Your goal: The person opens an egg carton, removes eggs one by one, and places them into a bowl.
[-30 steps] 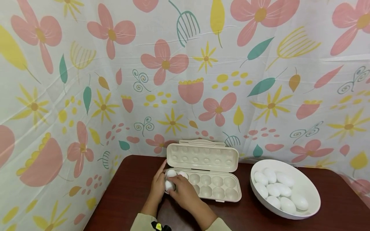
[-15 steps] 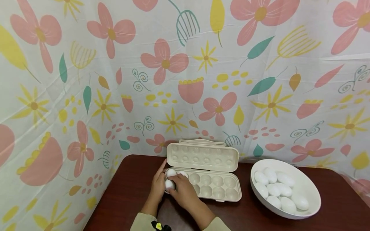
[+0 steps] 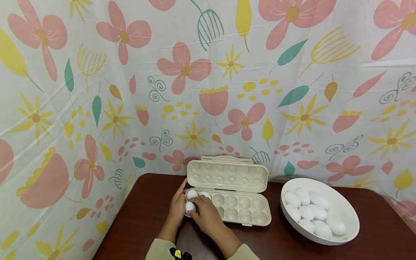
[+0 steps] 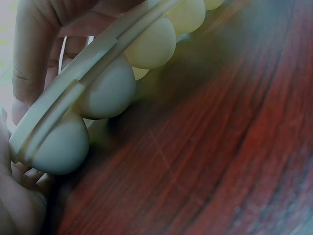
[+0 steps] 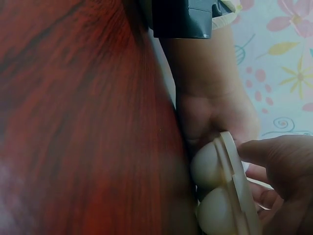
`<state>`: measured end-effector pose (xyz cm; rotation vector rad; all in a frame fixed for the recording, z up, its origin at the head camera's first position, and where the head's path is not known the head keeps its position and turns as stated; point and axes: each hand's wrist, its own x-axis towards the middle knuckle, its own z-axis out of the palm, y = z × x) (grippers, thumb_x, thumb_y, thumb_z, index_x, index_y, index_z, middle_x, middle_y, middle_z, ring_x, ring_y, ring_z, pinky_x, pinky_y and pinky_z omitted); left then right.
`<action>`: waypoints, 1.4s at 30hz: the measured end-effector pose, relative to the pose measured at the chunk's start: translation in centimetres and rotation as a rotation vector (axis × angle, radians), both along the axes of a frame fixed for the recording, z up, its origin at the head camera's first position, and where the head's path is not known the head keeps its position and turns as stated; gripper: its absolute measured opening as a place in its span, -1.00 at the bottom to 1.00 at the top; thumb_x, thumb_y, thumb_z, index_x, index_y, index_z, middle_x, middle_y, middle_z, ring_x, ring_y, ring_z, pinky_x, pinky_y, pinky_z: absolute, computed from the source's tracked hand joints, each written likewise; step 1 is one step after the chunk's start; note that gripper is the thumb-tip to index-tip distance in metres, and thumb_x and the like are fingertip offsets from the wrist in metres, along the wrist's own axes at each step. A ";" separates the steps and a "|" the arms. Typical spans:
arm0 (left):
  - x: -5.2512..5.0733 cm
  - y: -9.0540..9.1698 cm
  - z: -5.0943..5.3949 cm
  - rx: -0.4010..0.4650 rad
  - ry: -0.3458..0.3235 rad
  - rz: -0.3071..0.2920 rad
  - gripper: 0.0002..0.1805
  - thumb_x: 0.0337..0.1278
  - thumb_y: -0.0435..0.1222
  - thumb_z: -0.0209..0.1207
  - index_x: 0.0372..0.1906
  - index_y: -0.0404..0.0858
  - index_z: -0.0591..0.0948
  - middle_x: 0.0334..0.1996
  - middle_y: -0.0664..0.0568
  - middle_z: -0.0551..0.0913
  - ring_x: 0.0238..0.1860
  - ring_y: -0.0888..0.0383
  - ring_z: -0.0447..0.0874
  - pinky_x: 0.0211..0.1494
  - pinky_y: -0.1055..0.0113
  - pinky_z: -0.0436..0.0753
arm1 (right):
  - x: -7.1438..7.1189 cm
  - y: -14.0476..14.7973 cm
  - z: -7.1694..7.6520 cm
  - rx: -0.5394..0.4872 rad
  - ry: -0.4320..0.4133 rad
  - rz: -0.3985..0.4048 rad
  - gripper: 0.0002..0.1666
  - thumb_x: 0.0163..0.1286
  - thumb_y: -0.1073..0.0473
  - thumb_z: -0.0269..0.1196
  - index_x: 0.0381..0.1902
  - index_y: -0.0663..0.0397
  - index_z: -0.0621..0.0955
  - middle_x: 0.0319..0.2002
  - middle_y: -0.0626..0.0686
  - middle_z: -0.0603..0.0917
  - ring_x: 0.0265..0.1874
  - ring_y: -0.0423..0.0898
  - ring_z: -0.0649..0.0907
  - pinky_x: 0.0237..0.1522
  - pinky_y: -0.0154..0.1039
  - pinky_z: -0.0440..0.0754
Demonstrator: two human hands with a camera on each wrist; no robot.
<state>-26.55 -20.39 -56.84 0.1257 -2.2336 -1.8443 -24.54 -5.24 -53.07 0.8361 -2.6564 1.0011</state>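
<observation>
A cream plastic egg carton (image 3: pixel 234 222) lies on the table, its lid (image 3: pixel 227 176) tipped back against the patterned wall. My left hand (image 3: pixel 177 207) rests along the carton's left end with fingers extended. With thumb and fingers, my right hand (image 3: pixel 208 213) holds a white egg (image 3: pixel 190 207) at the front left cup. Behind it, two more eggs sit in the back row, one egg (image 3: pixel 191 194) in the corner and another egg (image 3: pixel 205 195) partly hidden by the right fingers. The right wrist view shows the carton's rounded underside (image 5: pixel 215 210) beside the right thumb.
To the right stands a white bowl (image 3: pixel 346 213) with several white eggs (image 3: pixel 323 230). The dark red wooden table (image 3: pixel 269 240) ends at a rounded left corner. A flower-printed cloth (image 3: pixel 208 79) hangs close behind and to the left.
Both hands keep their places on the carton and the egg. Only the head view has shifted very slightly.
</observation>
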 end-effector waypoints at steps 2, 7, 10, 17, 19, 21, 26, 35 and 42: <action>0.0 0.0 0.0 0.002 0.003 -0.003 -0.34 0.45 -0.36 -0.26 0.50 0.25 0.35 0.13 -0.03 0.70 0.09 0.12 0.62 0.18 0.25 0.52 | 0.0 0.0 0.0 -0.003 -0.002 0.000 -0.56 0.24 0.08 0.45 0.07 0.04 0.69 -0.04 0.01 0.68 -0.09 -0.07 0.63 -0.10 -0.18 0.62; 0.1 0.0 0.0 0.000 0.006 -0.007 -0.34 0.46 -0.37 -0.27 0.51 0.23 0.35 0.13 -0.04 0.70 0.08 0.10 0.63 0.16 0.29 0.54 | 0.1 0.1 0.2 -0.012 -0.016 0.000 -0.56 0.25 0.09 0.44 0.08 0.03 0.68 -0.05 0.01 0.67 -0.08 -0.07 0.64 -0.08 -0.17 0.62; 0.1 0.1 0.1 0.005 -0.004 -0.006 -0.35 0.47 -0.35 -0.26 0.49 0.28 0.35 0.13 0.00 0.70 0.09 0.10 0.63 0.14 0.32 0.54 | 0.2 0.2 0.5 -0.019 -0.020 0.001 -0.55 0.27 0.09 0.43 0.10 0.06 0.67 -0.05 0.03 0.67 -0.08 -0.07 0.65 -0.06 -0.16 0.63; 0.1 0.1 0.2 0.002 0.004 -0.008 -0.34 0.45 -0.38 -0.25 0.50 0.22 0.35 0.14 -0.04 0.70 0.08 0.12 0.62 0.10 0.38 0.53 | 0.4 0.4 0.9 -0.039 -0.031 -0.009 -0.52 0.29 0.09 0.41 0.14 0.10 0.64 -0.02 0.04 0.63 -0.10 -0.08 0.67 -0.09 -0.18 0.65; 0.0 0.1 0.2 -0.004 0.006 -0.011 -0.34 0.44 -0.39 -0.25 0.51 0.20 0.35 0.15 -0.07 0.69 0.08 0.10 0.60 0.11 0.38 0.52 | 0.4 0.5 1.0 -0.043 -0.030 -0.010 -0.52 0.31 0.10 0.40 0.15 0.11 0.63 -0.01 0.04 0.61 -0.11 -0.08 0.67 -0.11 -0.19 0.65; 0.0 0.0 0.2 0.000 -0.002 -0.013 -0.34 0.45 -0.38 -0.25 0.51 0.22 0.35 0.16 -0.07 0.68 0.10 0.09 0.60 0.11 0.38 0.51 | 0.4 0.5 1.1 -0.047 -0.029 -0.009 -0.51 0.32 0.10 0.39 0.17 0.12 0.62 -0.01 0.04 0.59 -0.11 -0.07 0.67 -0.11 -0.19 0.65; 0.1 0.0 0.3 0.006 -0.021 -0.016 -0.33 0.45 -0.37 -0.27 0.51 0.25 0.33 0.18 -0.05 0.67 0.12 0.09 0.59 0.13 0.34 0.52 | 0.5 0.6 1.4 -0.060 -0.026 -0.003 -0.51 0.34 0.11 0.37 0.19 0.14 0.60 0.01 0.05 0.57 -0.10 -0.06 0.67 -0.10 -0.19 0.66; 0.1 0.0 0.2 0.021 -0.002 -0.028 -0.35 0.48 -0.36 -0.28 0.52 0.22 0.32 0.18 -0.07 0.66 0.10 0.10 0.59 0.10 0.37 0.53 | 0.6 1.0 2.2 -0.088 -0.009 -0.018 -0.50 0.37 0.12 0.35 0.23 0.11 0.57 0.03 0.06 0.55 -0.12 -0.09 0.67 -0.15 -0.26 0.65; 0.3 -0.2 0.6 0.027 -0.016 -0.060 -0.35 0.50 -0.40 -0.30 0.56 0.11 0.27 0.25 -0.13 0.61 0.12 0.11 0.56 0.10 0.35 0.54 | 0.7 1.3 2.8 -0.112 -0.013 -0.013 -0.51 0.39 0.13 0.33 0.24 0.12 0.56 0.04 0.05 0.56 -0.05 -0.09 0.67 -0.12 -0.24 0.66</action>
